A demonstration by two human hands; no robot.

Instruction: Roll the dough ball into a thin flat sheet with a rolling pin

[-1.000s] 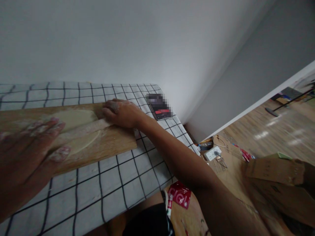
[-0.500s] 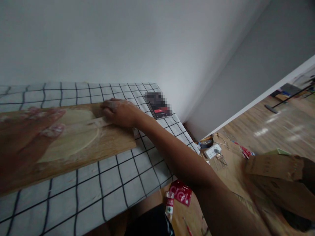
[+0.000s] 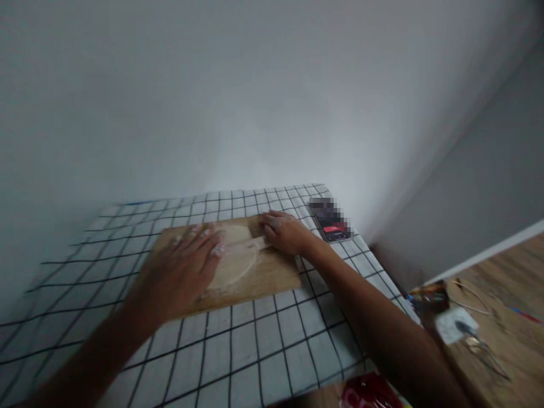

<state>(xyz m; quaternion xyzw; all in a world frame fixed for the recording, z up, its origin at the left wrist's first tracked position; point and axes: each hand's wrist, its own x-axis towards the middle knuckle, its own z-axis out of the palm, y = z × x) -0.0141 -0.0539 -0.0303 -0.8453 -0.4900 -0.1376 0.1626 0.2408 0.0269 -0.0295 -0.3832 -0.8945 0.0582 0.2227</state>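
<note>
A pale rolling pin, dusted with flour, lies across a thin, flat round of dough on a wooden board. My right hand is closed over the pin's right end, with its fingers curled down. Over the left end lies my left hand, its floury fingers fairly straight and its thumb on the near side of the pin. The left hand is a little blurred and hides that end of the pin and part of the dough.
A white cloth with dark grid lines covers the table, which stands against a white wall. A phone lies beyond my right hand. Below on the right are a white power strip and a red packet.
The view has swung left and up, so the board and both hands appear further right and more of the board shows. Both hands stay on the rolling pin.
</note>
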